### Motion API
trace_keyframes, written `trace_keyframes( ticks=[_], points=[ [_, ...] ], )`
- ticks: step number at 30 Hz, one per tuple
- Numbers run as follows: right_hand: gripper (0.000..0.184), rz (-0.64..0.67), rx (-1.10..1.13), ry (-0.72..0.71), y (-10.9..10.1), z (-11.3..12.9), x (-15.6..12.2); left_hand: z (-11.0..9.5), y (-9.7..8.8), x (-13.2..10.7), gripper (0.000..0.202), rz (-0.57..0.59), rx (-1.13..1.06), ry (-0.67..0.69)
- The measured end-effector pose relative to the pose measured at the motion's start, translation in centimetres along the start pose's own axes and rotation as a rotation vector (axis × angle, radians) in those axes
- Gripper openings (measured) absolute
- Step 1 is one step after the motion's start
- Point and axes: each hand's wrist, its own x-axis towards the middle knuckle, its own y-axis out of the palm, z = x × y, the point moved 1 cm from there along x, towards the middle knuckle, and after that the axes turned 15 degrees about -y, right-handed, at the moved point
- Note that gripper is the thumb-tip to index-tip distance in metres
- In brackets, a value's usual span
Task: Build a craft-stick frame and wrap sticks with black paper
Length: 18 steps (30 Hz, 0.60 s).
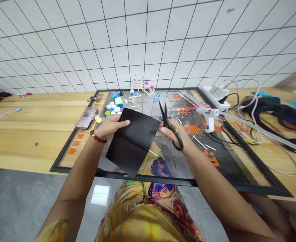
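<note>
A sheet of black paper [133, 141] is tilted above the glass-topped board. My left hand [114, 124] grips its upper left edge, thumb on top. My right hand [174, 132] is wrapped round a pair of black-handled scissors [165, 116], blades pointing up and slightly parted. The right fingertips touch the sheet's upper right corner, and the blades stand beyond that corner, apart from the paper's middle. Behind the sheet lie several bottle caps [117, 109] in white, blue, green and yellow. Farther back stands a small stick model [139, 90] with pink and blue pieces.
A white glue gun [209, 117] lies at the right, its cable running past a power strip [214, 95]. Glue sticks [188, 99] and loose wooden sticks [199, 143] rest nearby. A phone-like object [87, 118], blurred out, lies left. The black-framed glass board [69, 148] reaches the table's front edge.
</note>
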Motion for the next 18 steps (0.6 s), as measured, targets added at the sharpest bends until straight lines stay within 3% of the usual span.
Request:
trace_keyframes(
  ticks=[4,8,11,18],
  points=[
    [0.050,0.057,-0.351,0.030,-2.5,-1.3,-0.4,-0.4,-1.6,1.1,0.034,-0.020,-0.009,0.019],
    [0.047,0.229,-0.607,0.003,-2.9,-1.9,-0.5,0.5,-2.6,0.8,0.033,-0.072,0.045,0.036],
    [0.049,0.307,-0.649,0.023,-2.8,-1.8,-0.5,1.3,-2.7,0.1,0.032,-0.124,0.053,0.052],
    [0.051,0.358,-0.625,0.003,-2.4,-1.5,-0.8,1.7,-2.1,-0.1,0.033,-0.100,-0.072,0.012]
  ],
)
